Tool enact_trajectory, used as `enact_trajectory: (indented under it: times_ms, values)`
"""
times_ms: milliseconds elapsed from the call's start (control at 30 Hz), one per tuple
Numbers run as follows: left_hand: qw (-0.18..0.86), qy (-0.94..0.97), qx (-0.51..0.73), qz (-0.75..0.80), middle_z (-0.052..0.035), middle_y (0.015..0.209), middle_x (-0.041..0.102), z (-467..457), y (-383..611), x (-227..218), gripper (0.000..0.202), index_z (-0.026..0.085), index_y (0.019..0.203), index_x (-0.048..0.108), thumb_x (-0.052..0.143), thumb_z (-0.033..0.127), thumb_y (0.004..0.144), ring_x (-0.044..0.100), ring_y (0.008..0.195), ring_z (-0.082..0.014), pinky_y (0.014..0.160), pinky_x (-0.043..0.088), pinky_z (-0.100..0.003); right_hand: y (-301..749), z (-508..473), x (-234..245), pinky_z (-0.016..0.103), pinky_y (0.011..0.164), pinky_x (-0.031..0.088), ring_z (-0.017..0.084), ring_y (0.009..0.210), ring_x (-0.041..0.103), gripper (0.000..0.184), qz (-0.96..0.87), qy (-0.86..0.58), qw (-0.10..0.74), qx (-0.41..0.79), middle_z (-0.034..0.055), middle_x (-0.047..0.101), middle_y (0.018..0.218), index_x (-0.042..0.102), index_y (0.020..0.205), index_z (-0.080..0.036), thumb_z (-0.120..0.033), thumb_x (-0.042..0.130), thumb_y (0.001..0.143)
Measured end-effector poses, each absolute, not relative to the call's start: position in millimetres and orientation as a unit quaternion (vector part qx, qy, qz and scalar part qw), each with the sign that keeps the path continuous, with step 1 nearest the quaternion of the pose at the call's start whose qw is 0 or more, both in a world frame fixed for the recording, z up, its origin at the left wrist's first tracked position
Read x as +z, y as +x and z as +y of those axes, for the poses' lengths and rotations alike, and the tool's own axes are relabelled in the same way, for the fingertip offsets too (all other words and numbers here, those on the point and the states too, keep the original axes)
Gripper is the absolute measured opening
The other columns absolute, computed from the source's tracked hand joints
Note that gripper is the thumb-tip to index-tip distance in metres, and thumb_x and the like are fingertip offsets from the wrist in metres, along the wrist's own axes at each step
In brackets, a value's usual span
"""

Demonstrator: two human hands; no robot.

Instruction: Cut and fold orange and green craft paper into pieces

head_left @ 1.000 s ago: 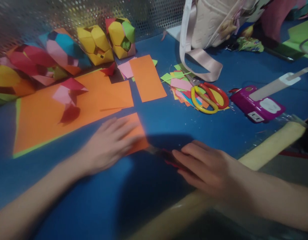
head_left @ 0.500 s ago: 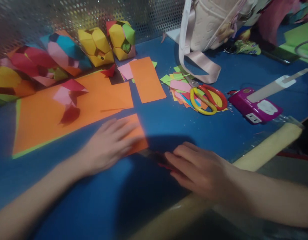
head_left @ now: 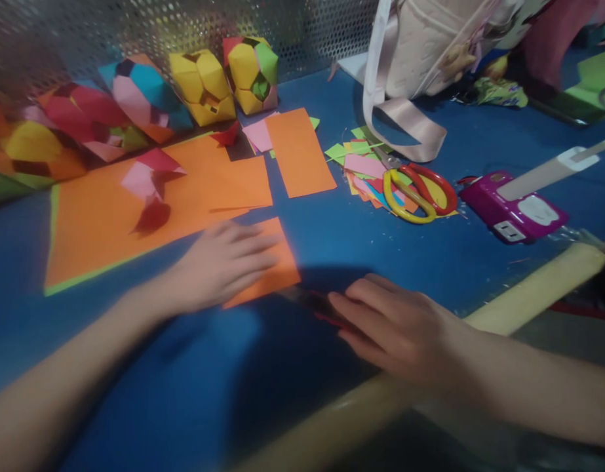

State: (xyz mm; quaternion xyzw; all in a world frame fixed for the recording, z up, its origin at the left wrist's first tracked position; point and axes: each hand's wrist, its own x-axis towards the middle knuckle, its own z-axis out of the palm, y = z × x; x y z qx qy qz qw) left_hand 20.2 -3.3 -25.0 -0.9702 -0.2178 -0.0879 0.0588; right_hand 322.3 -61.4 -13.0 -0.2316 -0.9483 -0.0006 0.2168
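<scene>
My left hand (head_left: 223, 265) lies flat with fingers stretched out on a small orange paper piece (head_left: 277, 272) on the blue table (head_left: 356, 242). My right hand (head_left: 395, 328) rests palm down just right of it, fingers together over a thin dark red tool (head_left: 314, 303) whose tip points at the paper's lower corner. How the fingers grip that tool is hidden. A large orange sheet (head_left: 96, 223) with a green edge lies behind my left hand, and a pink and red folded paper piece (head_left: 147, 187) sits on it.
Several colourful folded paper shapes (head_left: 198, 85) line the perforated metal back wall. An orange strip (head_left: 299, 152), paper scraps (head_left: 361, 167), red and yellow scissors (head_left: 415, 190) and a magenta device (head_left: 511, 213) lie to the right. A pale bag (head_left: 430, 46) stands behind. The table's yellow edge (head_left: 538, 288) runs near my right arm.
The view shifted slightly, so everything sits a little further right. My right hand slid a bit left toward the orange piece; my left hand stays on it.
</scene>
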Motion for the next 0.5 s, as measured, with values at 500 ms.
enact_trajectory:
  times_ms: [500]
  values:
    - [0.029,-0.966,-0.07,-0.247,-0.0089,0.138,0.063,-6.4,20.4,-24.7,0.03,0.024,0.121,0.065,0.045,0.026,0.099,0.056,0.126,-0.031,0.094,0.044,-0.047,313.2,-60.4,-12.8,0.032,0.052,0.049,0.02,0.068,0.054,0.029,-0.951,-0.229,0.209,0.013,0.011,0.062,0.076,0.07,0.095,-0.004,-0.016,0.044,0.098]
